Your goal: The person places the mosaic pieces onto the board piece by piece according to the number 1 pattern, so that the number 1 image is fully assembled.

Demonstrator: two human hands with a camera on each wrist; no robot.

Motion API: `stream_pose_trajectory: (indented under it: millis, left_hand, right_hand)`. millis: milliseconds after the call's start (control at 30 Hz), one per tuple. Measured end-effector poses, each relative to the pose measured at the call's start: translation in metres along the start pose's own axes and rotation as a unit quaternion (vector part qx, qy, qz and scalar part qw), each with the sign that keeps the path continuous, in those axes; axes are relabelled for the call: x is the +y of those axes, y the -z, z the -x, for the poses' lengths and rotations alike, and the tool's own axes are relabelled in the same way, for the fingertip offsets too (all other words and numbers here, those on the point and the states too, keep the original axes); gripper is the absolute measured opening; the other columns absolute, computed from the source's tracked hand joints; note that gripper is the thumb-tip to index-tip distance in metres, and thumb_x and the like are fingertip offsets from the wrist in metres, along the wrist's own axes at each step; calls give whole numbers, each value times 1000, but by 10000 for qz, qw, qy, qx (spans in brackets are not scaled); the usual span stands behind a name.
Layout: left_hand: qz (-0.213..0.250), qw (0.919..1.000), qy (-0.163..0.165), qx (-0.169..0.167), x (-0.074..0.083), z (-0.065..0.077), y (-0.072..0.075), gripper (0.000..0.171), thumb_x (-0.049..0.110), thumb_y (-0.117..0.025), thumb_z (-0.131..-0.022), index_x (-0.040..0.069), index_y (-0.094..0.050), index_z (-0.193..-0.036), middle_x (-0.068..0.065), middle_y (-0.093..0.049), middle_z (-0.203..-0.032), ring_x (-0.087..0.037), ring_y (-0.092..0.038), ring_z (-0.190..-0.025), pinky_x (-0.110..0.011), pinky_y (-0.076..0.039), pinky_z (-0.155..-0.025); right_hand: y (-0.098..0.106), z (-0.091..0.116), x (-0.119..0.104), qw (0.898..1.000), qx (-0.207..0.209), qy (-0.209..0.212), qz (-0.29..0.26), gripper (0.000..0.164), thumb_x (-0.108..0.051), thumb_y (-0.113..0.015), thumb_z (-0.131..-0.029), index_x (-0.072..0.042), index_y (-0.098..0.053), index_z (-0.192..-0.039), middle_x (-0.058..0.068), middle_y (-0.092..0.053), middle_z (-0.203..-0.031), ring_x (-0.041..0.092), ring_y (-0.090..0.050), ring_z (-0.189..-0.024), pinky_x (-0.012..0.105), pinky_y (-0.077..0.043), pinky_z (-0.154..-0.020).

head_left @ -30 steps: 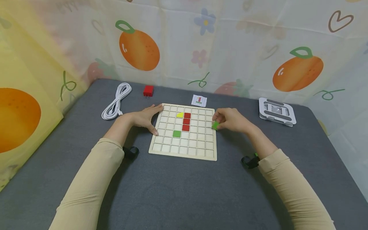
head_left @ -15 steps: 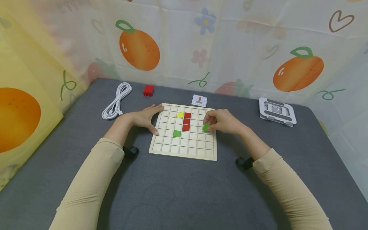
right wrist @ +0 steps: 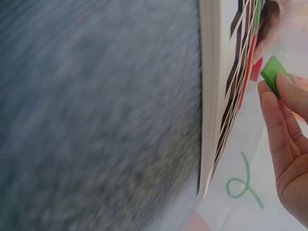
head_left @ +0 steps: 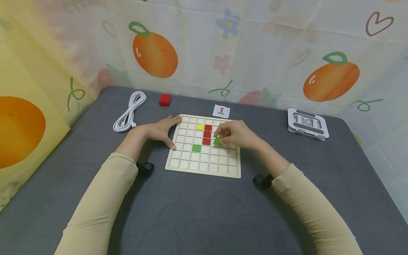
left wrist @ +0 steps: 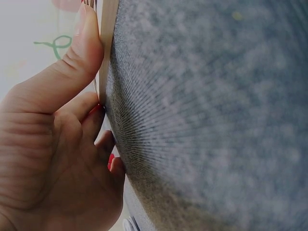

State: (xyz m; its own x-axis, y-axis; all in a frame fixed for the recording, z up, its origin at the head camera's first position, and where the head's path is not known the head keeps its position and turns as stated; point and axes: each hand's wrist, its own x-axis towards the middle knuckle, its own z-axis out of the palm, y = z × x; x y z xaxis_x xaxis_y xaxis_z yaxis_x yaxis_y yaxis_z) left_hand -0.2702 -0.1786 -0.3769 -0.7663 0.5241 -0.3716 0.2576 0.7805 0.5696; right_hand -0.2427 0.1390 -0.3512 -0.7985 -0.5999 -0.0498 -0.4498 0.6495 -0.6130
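A pale wooden grid board (head_left: 203, 173) lies on the grey table. My left hand (head_left: 160, 131) spans its left edge, thumb on the near part of that edge and fingertips by the far left corner. Between the thumb and fingers of my right hand (head_left: 239, 134) is a small green tile (right wrist: 272, 73), pinched just above the board's surface in the right wrist view. It overlaps the squares right of a column of three red tiles (head_left: 207, 135). A yellow tile (head_left: 199, 127) sits left of the top red one. Another green tile (head_left: 196, 148) lies below and left of the column.
Behind the board lies a small card (head_left: 221, 111) printed with a coloured grid pattern. A coiled white cable (head_left: 129, 112) and a red plug adapter (head_left: 164, 100) are at the back left. A folded grey-and-white stand (head_left: 307, 124) lies at the back right.
My right hand has carried the green tile leftward from the board's right edge to near the red column. The left hand has stayed at the board's left edge.
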Motion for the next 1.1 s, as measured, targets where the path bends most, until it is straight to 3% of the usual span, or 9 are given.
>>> stream_pose_trajectory:
  millis: [200,500,1100]
  left_hand:
    - [-7,10000,-3,-11,1,1,0,122,31,-87,-72,10,-6,-160,-7,4,-170,-36,11,-156,-64,-1,-123]
    - [4,10000,-76,-24,0,-1,0,121,32,-87,-73,9,-6,-160,-9,4,-170,-38,11,-156,-65,0,-122]
    - [-35,10000,-74,-5,2,0,0,120,29,-86,-73,8,-6,-160,-10,4,-169,-38,11,-156,-65,0,-122]
  right_hand:
    - [-6,-6,-7,9999,-56,88,-104,18,-6,-72,-86,-13,-75,-101,3,-73,-92,14,-67,-82,28,-54,-73]
    - [-15,-14,-19,9987,-229,380,-249,17,-2,-69,-84,-9,-74,-99,6,-72,-90,14,-68,-83,28,-56,-80]
    - [-26,-16,-25,9988,-406,276,0,14,-1,-70,-84,-9,-74,-94,3,-76,-88,11,-69,-82,24,-56,-78]
